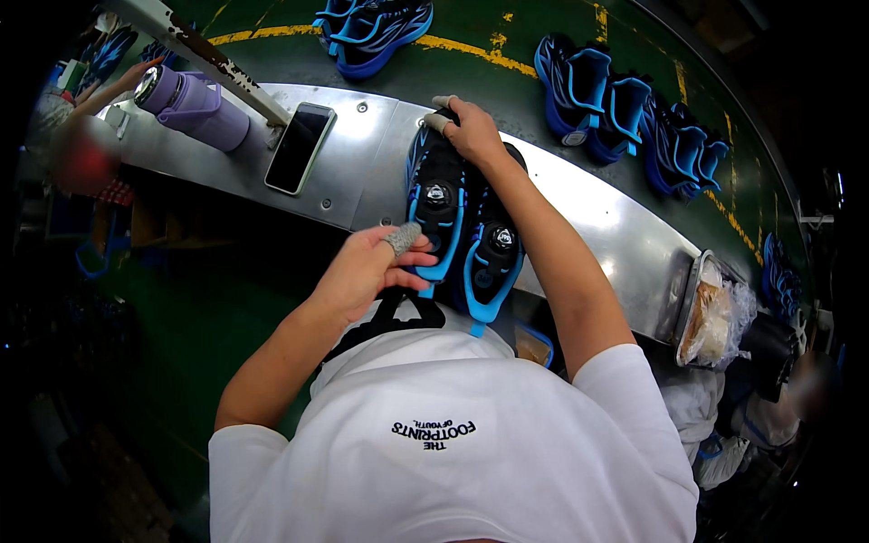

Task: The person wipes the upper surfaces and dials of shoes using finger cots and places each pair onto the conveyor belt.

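Note:
A pair of black and blue shoes (466, 226) lies side by side on the metal ledge (371, 172), heels toward me. My right hand (471, 131) grips the toe end of the pair, with tape on two fingers. My left hand (367, 271) pinches the blue heel edge of the left shoe (437, 201); its thumb is wrapped in grey tape. The right shoe (495, 253) rests against the left one, its blue heel tab hanging past the ledge edge.
A green conveyor belt (471, 72) with a yellow line carries several blue shoes (625, 109) beyond the ledge. A purple bottle (195, 107) and a black phone (299, 147) lie at left. A tray with a plastic bag (715, 312) sits at right. Other people work at both sides.

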A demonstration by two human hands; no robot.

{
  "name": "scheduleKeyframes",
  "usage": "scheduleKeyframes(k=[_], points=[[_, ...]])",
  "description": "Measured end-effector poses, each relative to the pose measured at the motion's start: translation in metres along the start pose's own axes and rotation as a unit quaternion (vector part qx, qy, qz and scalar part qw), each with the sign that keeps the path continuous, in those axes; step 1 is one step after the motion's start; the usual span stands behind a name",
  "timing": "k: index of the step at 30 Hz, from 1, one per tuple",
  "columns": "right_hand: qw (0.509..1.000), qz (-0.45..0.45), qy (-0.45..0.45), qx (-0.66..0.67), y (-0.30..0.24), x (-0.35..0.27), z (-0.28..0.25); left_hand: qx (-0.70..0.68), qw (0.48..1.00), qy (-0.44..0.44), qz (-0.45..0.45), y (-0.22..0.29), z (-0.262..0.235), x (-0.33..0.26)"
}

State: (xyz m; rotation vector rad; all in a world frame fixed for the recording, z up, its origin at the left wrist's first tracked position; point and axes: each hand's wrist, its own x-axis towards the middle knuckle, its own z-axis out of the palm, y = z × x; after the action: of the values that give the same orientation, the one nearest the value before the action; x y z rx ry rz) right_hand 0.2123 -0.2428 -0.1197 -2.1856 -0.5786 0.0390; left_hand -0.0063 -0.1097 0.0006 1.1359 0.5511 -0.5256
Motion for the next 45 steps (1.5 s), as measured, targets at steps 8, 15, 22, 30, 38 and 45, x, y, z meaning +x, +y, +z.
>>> scheduleKeyframes(k=[8,15,22,30,38,45], points=[[1.000,-0.002,0.008,-0.006,-0.002,-0.001,0.005,-0.040,0.996,0.046,0.070,-0.017,0.030,0.035],[1.000,-0.006,0.021,0.001,-0.001,-0.001,-0.003,0.261,0.943,0.077,0.193,-0.030,0.021,0.029],[1.000,0.005,0.000,-0.003,-0.003,-0.002,-0.013,0.686,0.620,-0.046,0.379,-0.024,0.051,-0.003],[0.991,-0.037,-0.076,0.100,-0.041,-0.052,-0.086,0.733,0.604,-0.075,0.305,-0.032,0.054,0.038],[0.987,0.028,-0.115,0.109,-0.056,-0.078,-0.162,0.792,0.562,-0.030,0.238,0.051,0.054,0.052],[0.995,0.091,0.002,0.049,-0.009,-0.074,-0.212,0.816,0.456,0.165,0.315,0.165,0.044,0.144]])
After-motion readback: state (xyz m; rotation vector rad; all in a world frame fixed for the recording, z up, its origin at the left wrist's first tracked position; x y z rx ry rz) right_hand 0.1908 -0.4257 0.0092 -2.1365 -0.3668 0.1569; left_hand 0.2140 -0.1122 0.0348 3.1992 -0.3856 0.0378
